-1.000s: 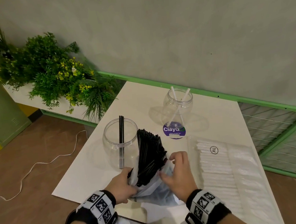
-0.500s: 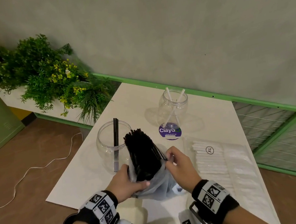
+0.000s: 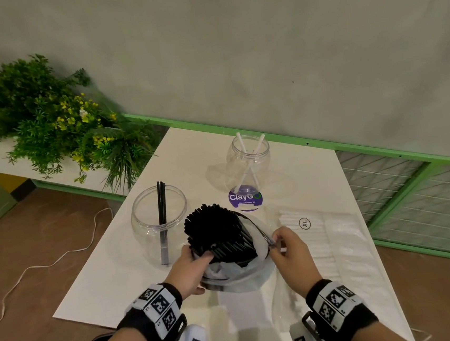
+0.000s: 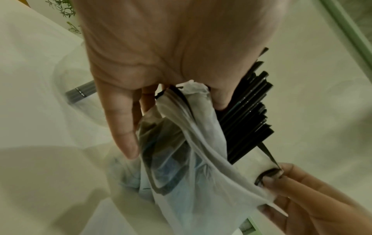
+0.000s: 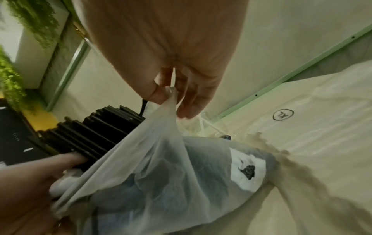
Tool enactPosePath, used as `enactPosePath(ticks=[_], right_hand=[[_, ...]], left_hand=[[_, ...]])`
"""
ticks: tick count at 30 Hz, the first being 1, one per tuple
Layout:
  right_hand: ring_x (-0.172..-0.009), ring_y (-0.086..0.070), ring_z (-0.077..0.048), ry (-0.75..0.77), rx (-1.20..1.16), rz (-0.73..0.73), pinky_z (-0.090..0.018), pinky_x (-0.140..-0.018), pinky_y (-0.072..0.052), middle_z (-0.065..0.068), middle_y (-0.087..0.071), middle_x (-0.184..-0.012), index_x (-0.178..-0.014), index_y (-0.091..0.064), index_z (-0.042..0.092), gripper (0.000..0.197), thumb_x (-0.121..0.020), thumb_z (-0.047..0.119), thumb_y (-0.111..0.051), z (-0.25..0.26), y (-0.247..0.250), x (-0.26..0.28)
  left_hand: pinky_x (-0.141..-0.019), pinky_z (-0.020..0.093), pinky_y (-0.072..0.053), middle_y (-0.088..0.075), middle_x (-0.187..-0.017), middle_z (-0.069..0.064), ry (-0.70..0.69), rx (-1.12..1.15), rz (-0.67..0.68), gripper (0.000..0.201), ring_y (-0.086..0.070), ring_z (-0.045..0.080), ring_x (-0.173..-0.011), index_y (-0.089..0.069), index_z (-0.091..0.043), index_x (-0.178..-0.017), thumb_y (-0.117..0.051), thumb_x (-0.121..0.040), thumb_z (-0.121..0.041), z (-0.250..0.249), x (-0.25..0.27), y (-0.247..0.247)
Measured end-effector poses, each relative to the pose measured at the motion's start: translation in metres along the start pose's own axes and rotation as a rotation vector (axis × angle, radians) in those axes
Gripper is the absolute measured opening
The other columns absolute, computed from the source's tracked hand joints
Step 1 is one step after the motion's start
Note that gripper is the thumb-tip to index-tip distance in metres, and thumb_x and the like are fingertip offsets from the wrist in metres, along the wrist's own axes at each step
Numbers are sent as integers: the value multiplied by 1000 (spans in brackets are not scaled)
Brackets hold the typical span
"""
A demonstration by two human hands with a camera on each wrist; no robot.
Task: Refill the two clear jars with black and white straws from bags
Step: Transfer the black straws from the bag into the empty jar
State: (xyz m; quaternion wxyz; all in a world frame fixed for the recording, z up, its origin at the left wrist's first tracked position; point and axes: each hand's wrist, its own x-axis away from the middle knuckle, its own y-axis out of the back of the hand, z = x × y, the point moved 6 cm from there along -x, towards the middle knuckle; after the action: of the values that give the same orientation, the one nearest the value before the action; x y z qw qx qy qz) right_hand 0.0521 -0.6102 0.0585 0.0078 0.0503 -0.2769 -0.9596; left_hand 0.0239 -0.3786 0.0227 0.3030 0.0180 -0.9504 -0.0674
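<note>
While both jars (image 3: 159,220) sit near-empty, left hand (image 3: 190,267) grips black straws (image 3: 219,232), right hand (image 3: 289,249) fingers pinch bag (image 3: 236,276) rim; white straws (image 3: 332,242) untouched.

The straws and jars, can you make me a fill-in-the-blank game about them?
1. The bundle of straws sticking out of the thin bag is ____ in colour.
2. The far jar holds ____ white straws.
3. The right hand pinches the rim of the ____.
4. The circled mark on the flat pack of white straws reads ____.

Missing words: black; two; bag; XL
</note>
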Motion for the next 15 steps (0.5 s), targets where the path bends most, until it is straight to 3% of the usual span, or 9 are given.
enactPosePath(ticks=[2, 4, 6, 8, 11, 15], right_hand=[[-92, -51, -11, 194, 121, -98, -18, -82, -42, 5, -48, -98, -91, -50, 23, 28, -82, -2, -58, 15, 6, 6], [-96, -47, -14, 462, 253, -137, -18, -88, -37, 3, -49, -101, -93, -52, 16, 23, -78, 1, -60, 38, 5, 19], [-95, -50, -19, 702, 369, -31, -26, -86, -40, 0, -56, -99, -89, -55, 12, 16, -78, 1, -58, 57, -11, 33], [-96, -52, -21, 842, 536, 137, -30, -85, -42, 0, -59, -101, -92, -58, 12, 15, -81, 5, -53, 62, -36, 42], [-93, -55, -18, 760, 766, 335, -29, -86, -37, 3, -60, -106, -109, -57, 18, 29, -83, 16, -45, 49, -62, 33], [-77, -62, -25, 597, 881, 489, -34, -63, -46, -1, -60, -106, -126, -49, 19, 43, -85, 21, -42, 39, -72, 13]], left_hand=[[-79, 44, -57, -55, -117, 4, -4, 9, 14, 39, -57, 25, -103, -39, -21, -122, -58, -90, -35, -1, 0, -1], [-77, 42, -57, -57, -113, 3, -16, 19, 23, 39, -58, 24, -100, -39, -22, -122, -59, -90, -35, -2, 0, -1], [-80, 45, -57, -58, -109, 2, -23, 27, 23, 37, -59, 25, -99, -40, -22, -119, -60, -90, -35, -2, 1, -1], [-82, 47, -56, -60, -109, 4, -30, 25, 19, 36, -61, 26, -98, -42, -22, -116, -61, -89, -35, -3, 2, 0], [-82, 46, -57, -62, -109, 6, -40, 26, 34, 33, -62, 26, -98, -44, -21, -115, -62, -89, -31, -4, 5, -2], [-80, 42, -55, -61, -101, 8, -41, 51, 52, 35, -62, 22, -92, -42, -17, -119, -59, -89, -12, -6, 5, -5]])
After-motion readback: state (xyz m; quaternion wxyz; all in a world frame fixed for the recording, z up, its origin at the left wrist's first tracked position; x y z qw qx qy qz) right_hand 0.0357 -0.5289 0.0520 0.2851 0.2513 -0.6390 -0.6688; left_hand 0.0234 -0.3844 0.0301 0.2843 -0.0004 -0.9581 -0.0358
